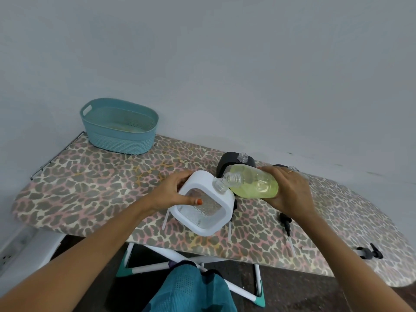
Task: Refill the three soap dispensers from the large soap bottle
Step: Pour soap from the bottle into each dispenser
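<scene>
My left hand (177, 194) grips a white square soap dispenser (222, 219) with a clear ribbed window, tilted above the board, its open neck (219, 185) pointing up and right. A large clear bottle (254, 184) of yellow-green soap lies nearly on its side in my right hand (290, 192). The bottle's open mouth (231, 178) sits right beside the dispenser's neck. A black dispenser (229, 162) with an open clear neck stands just behind. Another dark dispenser (281, 166) is mostly hidden behind my right hand.
All stands on an ironing board (112, 188) with a leopard-print cover against a grey wall. A teal basket (119, 127) sits at the back left. Black pump heads with tubes lie at the front right (287, 224) and far right (369, 253). White tubes show under the white dispenser.
</scene>
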Tool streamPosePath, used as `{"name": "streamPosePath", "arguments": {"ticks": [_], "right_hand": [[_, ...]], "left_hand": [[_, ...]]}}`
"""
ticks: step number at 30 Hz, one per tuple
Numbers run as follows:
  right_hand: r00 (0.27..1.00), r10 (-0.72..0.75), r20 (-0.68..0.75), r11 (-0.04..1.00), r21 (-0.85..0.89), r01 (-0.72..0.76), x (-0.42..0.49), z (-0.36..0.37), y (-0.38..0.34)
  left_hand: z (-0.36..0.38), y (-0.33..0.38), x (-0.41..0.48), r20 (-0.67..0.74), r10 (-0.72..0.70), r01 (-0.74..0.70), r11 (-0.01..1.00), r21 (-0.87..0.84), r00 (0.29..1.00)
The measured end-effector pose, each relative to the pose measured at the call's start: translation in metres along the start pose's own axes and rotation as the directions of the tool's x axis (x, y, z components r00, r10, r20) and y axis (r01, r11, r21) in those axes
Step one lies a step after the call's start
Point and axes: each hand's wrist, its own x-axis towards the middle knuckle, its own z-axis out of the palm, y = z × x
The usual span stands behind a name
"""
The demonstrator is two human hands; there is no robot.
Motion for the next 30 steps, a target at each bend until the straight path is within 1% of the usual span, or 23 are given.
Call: {"name": "streamPosePath", "arguments": {"ticks": [6, 12, 30], "right_hand": [[1.0, -0.02, 0.012, 0.999, -0.039, 0.021, 0.0022, -0.0001, 0.001], [0.999, -0.028, 0.019, 0.998, -0.062, 0.03, 0.002, -0.0004, 0.002], [1.0, -0.016, 0.027, 0.999, -0.033, 0.017, 0.0046, -0.0008, 0.0046]], "left_hand": [[-0.0019, -0.0058, 0.0014, -0.016, 0.001, -0.001, 1.0, 0.026, 1.0], [0.0006, -0.0037, -0.0001, -0.013, 0.002, -0.002, 1.0, 0.008, 1.0], [0.0027, -0.0062, -0.0001, -0.031, -0.004, 0.004, 1.0, -0.022, 1.0]]}}
